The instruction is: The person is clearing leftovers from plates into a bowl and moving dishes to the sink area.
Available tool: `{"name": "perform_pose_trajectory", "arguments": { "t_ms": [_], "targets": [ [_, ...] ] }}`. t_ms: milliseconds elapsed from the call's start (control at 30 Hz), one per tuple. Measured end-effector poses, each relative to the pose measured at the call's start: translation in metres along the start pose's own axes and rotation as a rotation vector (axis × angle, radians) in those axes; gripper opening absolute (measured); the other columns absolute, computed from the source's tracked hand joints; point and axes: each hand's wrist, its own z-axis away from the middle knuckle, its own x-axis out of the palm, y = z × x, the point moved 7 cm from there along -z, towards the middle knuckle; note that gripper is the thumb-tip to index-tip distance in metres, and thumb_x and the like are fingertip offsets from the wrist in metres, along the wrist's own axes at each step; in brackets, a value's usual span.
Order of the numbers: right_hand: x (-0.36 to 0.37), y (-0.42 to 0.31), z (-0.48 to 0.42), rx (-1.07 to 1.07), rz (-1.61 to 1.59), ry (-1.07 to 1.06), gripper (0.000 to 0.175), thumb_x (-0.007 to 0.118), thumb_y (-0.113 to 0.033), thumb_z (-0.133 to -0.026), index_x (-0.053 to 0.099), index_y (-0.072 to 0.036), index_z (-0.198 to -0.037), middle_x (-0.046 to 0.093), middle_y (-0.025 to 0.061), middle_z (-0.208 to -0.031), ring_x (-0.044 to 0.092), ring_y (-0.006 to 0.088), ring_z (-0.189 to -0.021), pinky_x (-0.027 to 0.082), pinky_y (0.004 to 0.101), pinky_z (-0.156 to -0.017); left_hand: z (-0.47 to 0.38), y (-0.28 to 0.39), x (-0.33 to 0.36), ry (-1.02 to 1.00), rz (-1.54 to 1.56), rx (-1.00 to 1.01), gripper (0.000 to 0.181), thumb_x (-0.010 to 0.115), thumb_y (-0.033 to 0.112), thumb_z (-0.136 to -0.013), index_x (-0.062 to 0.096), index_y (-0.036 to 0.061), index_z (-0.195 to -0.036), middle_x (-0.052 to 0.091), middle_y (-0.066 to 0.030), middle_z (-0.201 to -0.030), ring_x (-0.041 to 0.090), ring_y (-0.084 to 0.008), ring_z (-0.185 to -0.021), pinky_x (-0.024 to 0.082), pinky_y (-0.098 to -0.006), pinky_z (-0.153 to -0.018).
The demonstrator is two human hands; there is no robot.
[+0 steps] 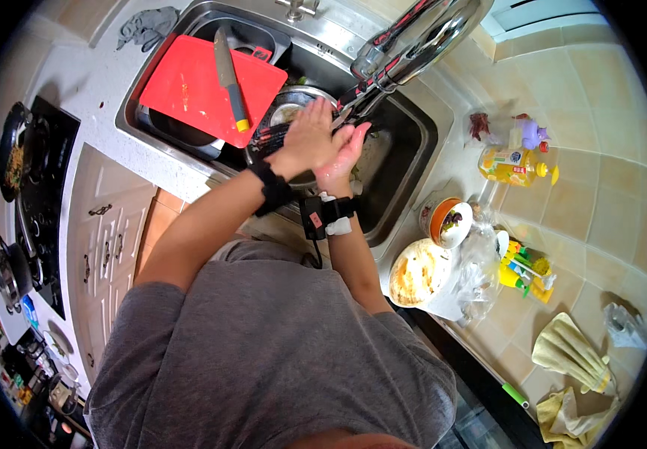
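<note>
Over the stainless-steel sink point(431, 147), my left hand point(304, 137) lies palm-down across my right hand point(346, 151). The right palm faces up, glistening wet, with the left fingers stretched out towards the faucet. Neither hand holds anything. Just above the fingertips hangs the shiny chrome faucet point(402, 62); whether water runs is hard to tell. A metal bowl point(284, 109) in the basin is partly hidden by my hands. To their left, a red cutting board point(172, 73) rests over the sink, carrying a kitchen knife point(227, 64) with a grey and yellow handle. Black bands circle both wrists.
Right of the sink stand a stained plate point(420, 272), a bowl with scraps point(454, 224), a plastic bag point(478, 275) and a yellow soap bottle point(511, 166). A grey cloth point(146, 27) lies behind. A frying pan point(14, 151) sits on the hob point(48, 224) at far left.
</note>
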Motion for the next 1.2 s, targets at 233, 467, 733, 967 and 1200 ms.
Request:
{"name": "perform_pose_trajectory", "arguments": {
  "t_ms": [233,467,733,967,1200],
  "targets": [
    [-0.013,-0.014,-0.010,-0.014,0.118,0.102,0.040,0.039,-0.038,-0.092,0.054,-0.005,-0.110,0.059,0.0097,-0.108,0.055,0.0251,-0.100,0.041,0.0371,-0.091,0.037,0.008,0.001,-0.029,-0.076,0.270,0.058,0.036,0.036,-0.090,0.027,0.0018,-0.136,0.026,-0.0245,-0.139,0.024,-0.0390,-0.130,0.017,-0.0431,-0.107],
    [-0.040,-0.019,-0.039,0.028,0.069,0.267,0.029,0.041,-0.031,-0.092,0.056,-0.006,-0.089,0.062,0.0103,-0.092,0.058,0.0244,-0.083,0.046,0.0390,-0.078,0.053,-0.020,-0.041,0.152,-0.616,0.348,0.032,0.055,0.012,-0.075,0.048,0.0059,-0.105,0.054,-0.0063,-0.087,0.060,-0.0199,-0.082,0.050,-0.0332,-0.067],
    [-0.038,0.032,-0.029,0.041,0.013,0.409,0.018,0.049,-0.016,-0.087,0.047,-0.008,-0.071,0.049,0.0052,-0.061,0.053,0.0201,-0.061,0.046,0.0338,-0.063,0.054,-0.046,-0.026,0.077,-0.625,0.146,0.010,0.055,0.011,-0.077,0.048,0.0072,-0.082,0.061,-0.0089,-0.071,0.064,-0.0217,-0.060,0.050,-0.0318,-0.047],
    [-0.073,-0.060,-0.039,-0.187,0.042,0.505,0.035,0.040,-0.038,-0.094,0.043,-0.013,-0.070,0.039,-0.0032,-0.059,0.040,0.0109,-0.053,0.037,0.0274,-0.053,0.072,-0.060,-0.034,-0.397,0.038,0.042,0.031,0.063,0.019,-0.075,0.052,-0.0018,-0.095,0.059,-0.0229,-0.074,0.060,-0.0373,-0.078,0.047,-0.0431,-0.066],
    [-0.059,-0.048,-0.027,-0.081,-0.229,0.278,0.041,0.038,-0.046,-0.093,0.044,-0.011,-0.072,0.037,-0.0013,-0.060,0.040,0.0140,-0.057,0.037,0.0295,-0.059,0.078,-0.071,-0.027,-0.779,0.489,-0.198,0.022,0.062,0.021,-0.078,0.055,0.0006,-0.078,0.050,-0.0040,-0.056,0.047,-0.0111,-0.046,0.035,-0.0251,-0.042]
  ]
}}
